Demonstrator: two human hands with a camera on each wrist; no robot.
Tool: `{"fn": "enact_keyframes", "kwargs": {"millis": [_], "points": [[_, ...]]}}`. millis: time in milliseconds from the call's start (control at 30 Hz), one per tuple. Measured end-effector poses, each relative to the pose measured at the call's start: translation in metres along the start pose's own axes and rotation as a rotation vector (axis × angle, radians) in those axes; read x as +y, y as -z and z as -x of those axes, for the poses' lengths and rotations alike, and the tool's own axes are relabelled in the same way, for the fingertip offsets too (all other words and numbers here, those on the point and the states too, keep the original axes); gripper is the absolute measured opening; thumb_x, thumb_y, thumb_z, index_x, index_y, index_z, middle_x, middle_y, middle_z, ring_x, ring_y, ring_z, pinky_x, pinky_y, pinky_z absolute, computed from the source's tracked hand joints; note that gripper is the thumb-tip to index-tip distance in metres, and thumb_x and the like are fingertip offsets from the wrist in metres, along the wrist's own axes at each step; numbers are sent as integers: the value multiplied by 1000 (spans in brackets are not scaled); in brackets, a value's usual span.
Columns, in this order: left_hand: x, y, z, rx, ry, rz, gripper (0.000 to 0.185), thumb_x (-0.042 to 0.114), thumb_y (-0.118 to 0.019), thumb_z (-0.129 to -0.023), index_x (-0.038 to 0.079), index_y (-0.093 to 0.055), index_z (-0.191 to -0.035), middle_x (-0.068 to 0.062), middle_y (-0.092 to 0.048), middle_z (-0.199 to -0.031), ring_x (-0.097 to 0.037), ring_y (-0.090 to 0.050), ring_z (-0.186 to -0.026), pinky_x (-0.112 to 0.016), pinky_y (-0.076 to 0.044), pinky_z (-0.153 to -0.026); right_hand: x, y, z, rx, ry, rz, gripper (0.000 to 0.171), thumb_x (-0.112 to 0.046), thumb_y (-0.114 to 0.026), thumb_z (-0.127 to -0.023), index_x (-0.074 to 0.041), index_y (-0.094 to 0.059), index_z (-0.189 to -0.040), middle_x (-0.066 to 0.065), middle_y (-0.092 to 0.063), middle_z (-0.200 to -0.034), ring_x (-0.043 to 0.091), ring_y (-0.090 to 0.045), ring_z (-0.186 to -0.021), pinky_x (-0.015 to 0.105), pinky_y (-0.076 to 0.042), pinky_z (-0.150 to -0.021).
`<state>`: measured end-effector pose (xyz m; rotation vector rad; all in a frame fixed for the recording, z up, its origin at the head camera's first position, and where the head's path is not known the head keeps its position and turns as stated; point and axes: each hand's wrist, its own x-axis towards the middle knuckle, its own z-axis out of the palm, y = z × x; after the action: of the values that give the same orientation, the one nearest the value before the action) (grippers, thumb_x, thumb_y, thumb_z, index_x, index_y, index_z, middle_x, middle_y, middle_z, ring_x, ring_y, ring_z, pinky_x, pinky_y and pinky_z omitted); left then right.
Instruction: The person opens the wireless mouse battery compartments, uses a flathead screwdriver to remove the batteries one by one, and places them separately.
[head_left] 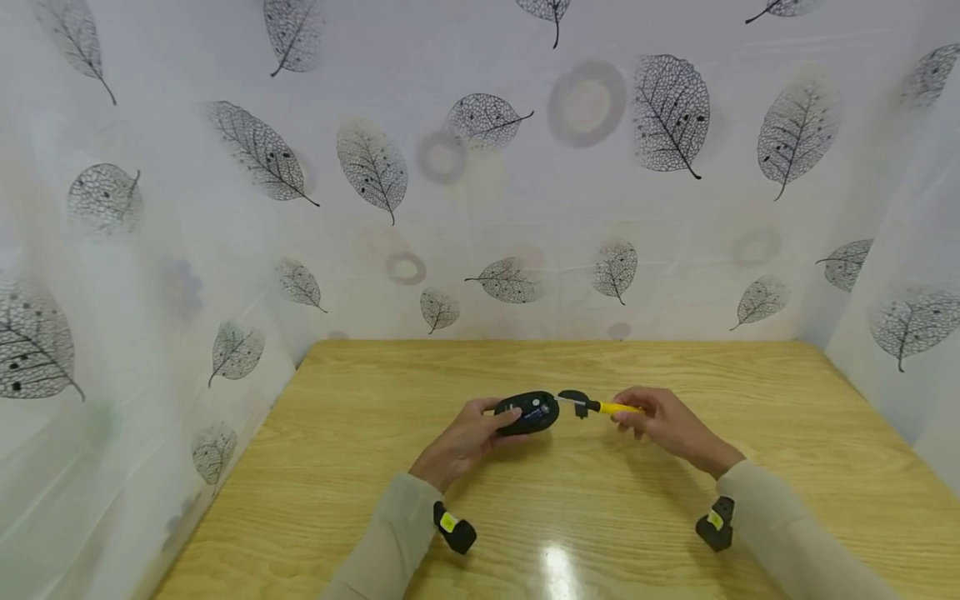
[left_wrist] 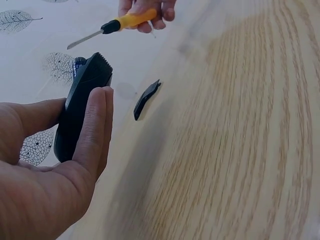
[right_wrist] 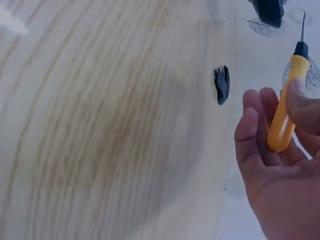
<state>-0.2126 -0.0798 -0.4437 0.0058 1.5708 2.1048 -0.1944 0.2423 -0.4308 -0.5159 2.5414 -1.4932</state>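
Observation:
My left hand grips a black, oval device that looks like a computer mouse, thumb on its upper face, where a pale round spot and a bluish label show. From the left wrist, its raised end looks ridged. A screwdriver with a yellow handle and black collar is in my right hand, pinched between thumb and fingers. Its metal tip points left toward the mouse; in the left wrist view a gap separates them. Behind the screwdriver, a small curved black cover piece lies on the table.
The wood-grain table has a bright glare spot near its front. Pale curtains printed with dark leaves hang behind and at both sides. Small black devices with yellow-green labels, one on the left and one on the right, sit at the wrists.

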Motion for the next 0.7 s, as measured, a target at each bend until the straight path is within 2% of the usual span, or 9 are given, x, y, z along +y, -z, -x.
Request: {"fn": "enact_keyframes", "kwargs": {"millis": [200, 300, 433, 700], "points": [[-2, 3, 1, -10, -7, -9, 60, 7, -64, -100, -12, -36, -149, -31, -44, -143, -37, -60, -122, -44, -53, -99, -1, 6, 1, 93, -9, 138, 25, -17, -64, -102, -1, -69, -120, 16, -65, -120, 24, -60, -94, 33, -54, -70], [-2, 4, 0, -7, -3, 3, 60, 7, -64, -100, -11, -35, -150, -31, -44, -144, -37, -60, -122, -44, -52, -100, -2, 10, 2, 127, -21, 188, 25, -19, -65, -101, -3, -71, -119, 14, -64, -117, 20, -51, -85, 29, -45, -65], [-2, 5, 1, -4, -3, 4, 59, 7, -64, -100, -11, -36, -150, -30, -44, -144, -36, -61, -121, -44, -52, -100, -2, 15, 3, 143, -27, 194, 28, -20, -66, -100, 0, -71, -120, 13, -63, -111, 20, -43, -73, 29, -38, -59], [-3, 6, 2, -7, -10, -9, 59, 7, -64, -101, -11, -36, -150, -30, -45, -143, -36, -61, -121, -43, -54, -98, 0, 20, 3, 151, -34, 237, 25, -16, -67, -99, 3, -71, -116, 19, -65, -117, 20, -46, -73, 28, -41, -60]]}}
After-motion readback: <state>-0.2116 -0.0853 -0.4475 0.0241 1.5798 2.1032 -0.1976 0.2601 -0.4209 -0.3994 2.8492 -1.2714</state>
